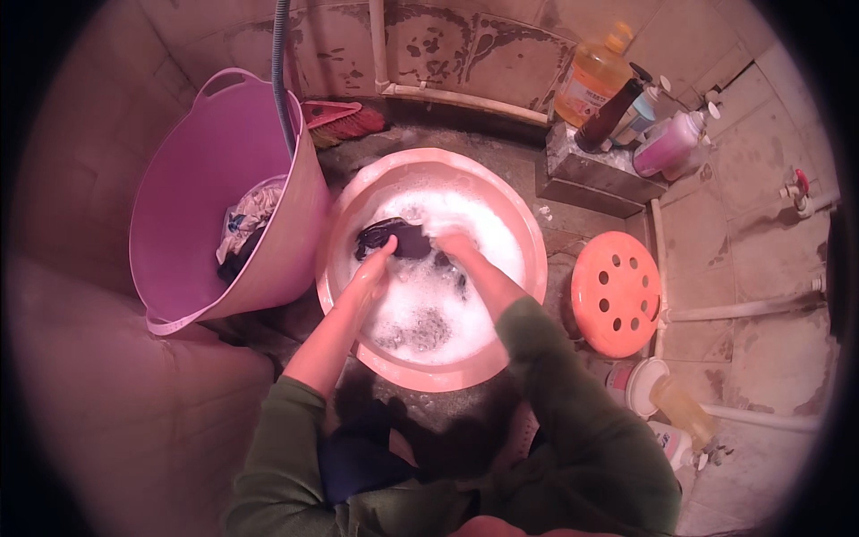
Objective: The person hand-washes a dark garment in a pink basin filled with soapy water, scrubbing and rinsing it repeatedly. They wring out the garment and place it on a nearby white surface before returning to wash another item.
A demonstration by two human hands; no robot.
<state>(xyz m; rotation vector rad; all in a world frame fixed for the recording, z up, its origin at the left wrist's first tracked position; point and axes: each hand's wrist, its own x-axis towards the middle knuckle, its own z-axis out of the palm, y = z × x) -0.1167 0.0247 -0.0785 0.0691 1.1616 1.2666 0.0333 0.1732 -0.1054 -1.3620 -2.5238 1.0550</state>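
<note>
A pink plastic basin (437,377) full of white suds stands on the floor before me. Over the suds, a dark wet cloth (411,241) stretches between my two hands. My left hand (377,264) grips it from the near left side, with the thumb on top. At its right end is my right hand (453,243), blurred and partly lost against bright foam, its fingers closed on the cloth. Part of the cloth hangs down into the suds.
Left of the basin stands a purple flexible tub (181,201) with clothes (249,218) inside and a grey hose. A red brush (345,124) lies behind. Bottles (594,77) crowd a ledge at the back right. An orange stool (616,295) and more containers (647,387) stand right.
</note>
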